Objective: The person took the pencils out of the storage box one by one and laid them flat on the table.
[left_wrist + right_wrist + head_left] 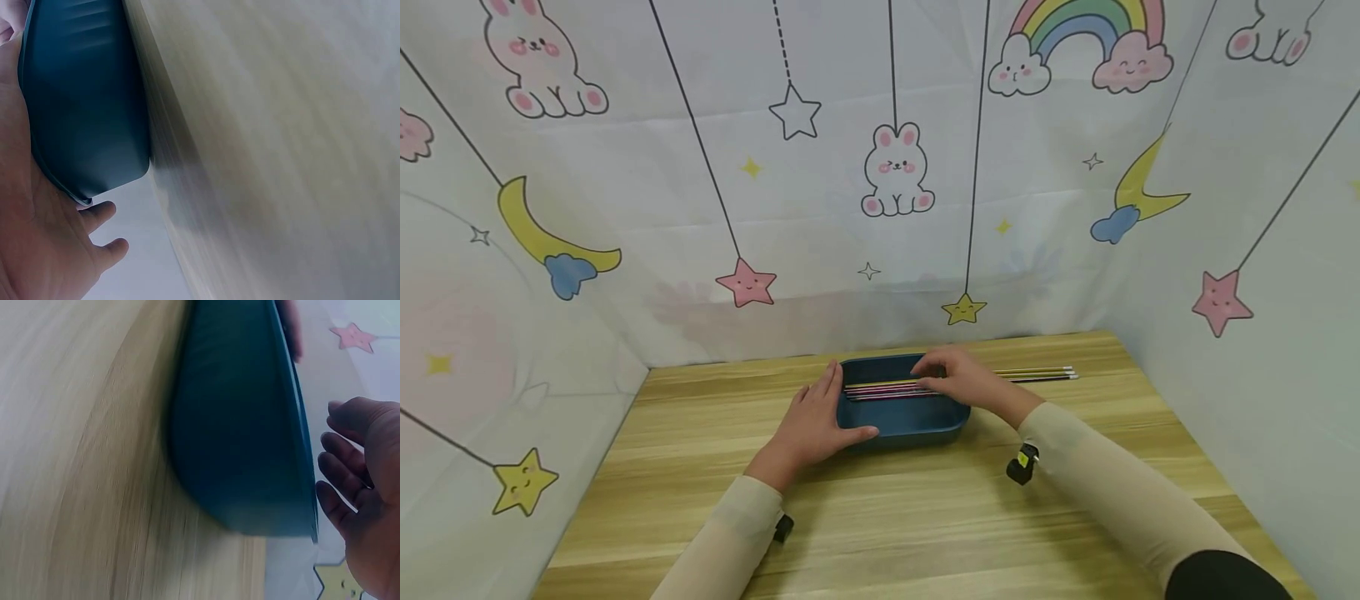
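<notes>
Pencils (887,389) lay in one tray (904,414) beneath your right hand (961,381), its thumb and fingers apart.
Your left hand (811,422) rested straight-fingered on the tray's end. Three pencil ends (1070,372) showed beyond your right wrist; those below couldn't be counted. Table (880,517) spread nearer than both hands, its back edge just past them.
</notes>
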### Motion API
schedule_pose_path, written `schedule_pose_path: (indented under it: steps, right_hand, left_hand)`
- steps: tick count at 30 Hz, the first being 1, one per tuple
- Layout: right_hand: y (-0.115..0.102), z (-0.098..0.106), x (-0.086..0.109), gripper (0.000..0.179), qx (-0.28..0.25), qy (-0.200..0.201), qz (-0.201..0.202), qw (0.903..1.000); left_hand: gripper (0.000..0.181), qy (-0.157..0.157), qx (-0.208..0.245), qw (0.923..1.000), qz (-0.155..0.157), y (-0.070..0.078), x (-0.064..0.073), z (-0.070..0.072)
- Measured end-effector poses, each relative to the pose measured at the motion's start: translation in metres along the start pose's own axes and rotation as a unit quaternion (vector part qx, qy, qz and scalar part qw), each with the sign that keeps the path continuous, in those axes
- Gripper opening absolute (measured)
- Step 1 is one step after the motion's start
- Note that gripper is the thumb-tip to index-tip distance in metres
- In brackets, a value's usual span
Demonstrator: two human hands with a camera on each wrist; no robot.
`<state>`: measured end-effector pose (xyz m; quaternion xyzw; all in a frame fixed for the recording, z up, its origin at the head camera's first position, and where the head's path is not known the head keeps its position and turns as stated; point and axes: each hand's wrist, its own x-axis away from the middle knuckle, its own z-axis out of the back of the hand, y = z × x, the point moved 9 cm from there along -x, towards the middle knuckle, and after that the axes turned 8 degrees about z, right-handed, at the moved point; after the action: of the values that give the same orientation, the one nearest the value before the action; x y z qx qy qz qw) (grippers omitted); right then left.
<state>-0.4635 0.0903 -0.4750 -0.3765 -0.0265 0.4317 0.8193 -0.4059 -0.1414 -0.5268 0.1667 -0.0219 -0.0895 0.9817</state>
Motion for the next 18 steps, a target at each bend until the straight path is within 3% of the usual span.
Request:
schedule_pose_path:
  steps: [18]
  right_hand:
    - [0.009, -0.046, -0.029, 0.024, 0.023, -0.065, -0.006, 0.9976]
  left_hand:
    - [0.136, 0.013, 0.005, 0.9998, -0.011, 0.002, 0.001, 0.002]
